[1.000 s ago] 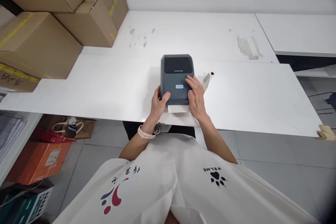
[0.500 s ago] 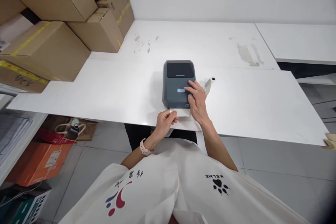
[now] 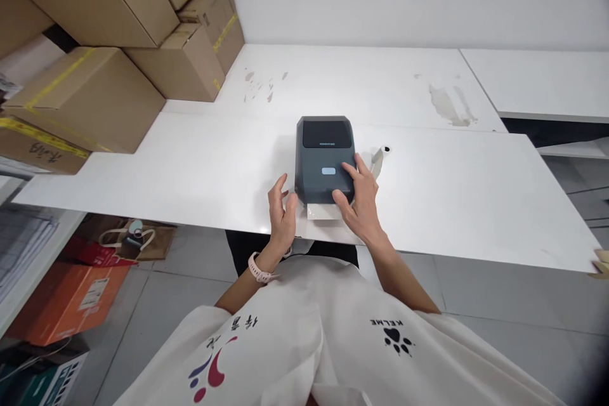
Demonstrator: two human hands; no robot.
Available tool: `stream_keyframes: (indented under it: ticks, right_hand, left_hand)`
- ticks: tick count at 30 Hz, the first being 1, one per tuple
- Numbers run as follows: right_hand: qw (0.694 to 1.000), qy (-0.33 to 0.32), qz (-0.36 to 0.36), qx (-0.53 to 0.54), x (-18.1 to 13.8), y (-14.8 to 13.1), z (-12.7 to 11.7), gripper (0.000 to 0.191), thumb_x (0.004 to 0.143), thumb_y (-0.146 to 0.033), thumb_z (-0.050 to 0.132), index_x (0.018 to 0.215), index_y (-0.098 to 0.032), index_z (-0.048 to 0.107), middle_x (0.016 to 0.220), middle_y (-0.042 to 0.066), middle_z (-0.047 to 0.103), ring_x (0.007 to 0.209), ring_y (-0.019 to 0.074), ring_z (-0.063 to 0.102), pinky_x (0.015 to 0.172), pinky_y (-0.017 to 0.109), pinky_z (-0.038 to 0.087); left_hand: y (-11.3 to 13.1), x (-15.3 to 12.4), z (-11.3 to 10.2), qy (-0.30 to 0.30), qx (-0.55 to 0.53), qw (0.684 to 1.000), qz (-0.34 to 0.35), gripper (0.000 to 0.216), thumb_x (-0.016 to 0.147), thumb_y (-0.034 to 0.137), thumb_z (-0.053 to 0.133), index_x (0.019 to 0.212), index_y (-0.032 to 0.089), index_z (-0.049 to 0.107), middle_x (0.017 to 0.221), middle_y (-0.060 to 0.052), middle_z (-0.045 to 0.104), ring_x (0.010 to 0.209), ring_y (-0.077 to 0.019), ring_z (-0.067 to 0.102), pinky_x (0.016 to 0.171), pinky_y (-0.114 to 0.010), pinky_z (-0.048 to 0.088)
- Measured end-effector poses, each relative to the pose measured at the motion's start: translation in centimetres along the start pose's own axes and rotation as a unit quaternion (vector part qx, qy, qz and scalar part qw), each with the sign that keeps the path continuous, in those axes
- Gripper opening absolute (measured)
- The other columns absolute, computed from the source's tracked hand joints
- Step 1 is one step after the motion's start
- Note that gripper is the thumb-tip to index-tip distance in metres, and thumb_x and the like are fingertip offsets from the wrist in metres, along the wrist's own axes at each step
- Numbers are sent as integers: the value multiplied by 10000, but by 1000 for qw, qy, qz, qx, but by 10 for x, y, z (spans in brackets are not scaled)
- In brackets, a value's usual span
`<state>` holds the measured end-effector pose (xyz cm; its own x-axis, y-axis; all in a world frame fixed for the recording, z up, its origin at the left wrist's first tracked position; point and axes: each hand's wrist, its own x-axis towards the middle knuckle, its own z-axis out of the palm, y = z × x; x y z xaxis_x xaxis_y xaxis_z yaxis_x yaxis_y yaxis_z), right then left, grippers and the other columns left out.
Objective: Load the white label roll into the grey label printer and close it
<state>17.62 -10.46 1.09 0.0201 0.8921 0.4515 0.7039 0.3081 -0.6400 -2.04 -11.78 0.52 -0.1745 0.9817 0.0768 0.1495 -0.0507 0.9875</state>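
Observation:
A dark grey label printer sits on the white table, with a black window at its far end and a pale button on top. From its near edge a strip of white label paper sticks out. My left hand is open beside the printer's near left corner, fingers apart and holding nothing. Spread over the near right corner is my right hand, its thumb and fingers resting on or against the printer's top and side. A small white paper roll lies just right of the printer, partly behind my right hand.
Cardboard boxes with yellow tape are stacked at the left of the white table. Grey stains mark the tabletop farther back. An orange box and a bag stand on the floor at the lower left.
My left hand has let go of the paper strip, moved left and up, and opened. My right hand has shifted slightly down toward the near right corner. The view has tilted a little.

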Motion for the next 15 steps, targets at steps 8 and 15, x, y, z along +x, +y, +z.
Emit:
stream_keyframes:
  ticks: [8,15]
  right_hand:
    - [989,23,104,103,-24,3,1,688,1054,-603,457,1663,-323,302,1681,146,441,1556,358,432,1234,679,380]
    - [978,39,136,153,-28,2,6,648,1063,-561,470,1650,-324,330,1693,147,423,1571,335,422,1244,663,391]
  left_hand:
    - [-8,-4,7,-89,-3,996,-25,681,1032,632,437,1653,388,302,1788,-27,250,1677,-262,185,1367,-477,224]
    - [-11,-4,12,-70,19,997,11,702,1034,679,334,1659,360,304,1786,-32,264,1688,-252,138,1381,-504,165]
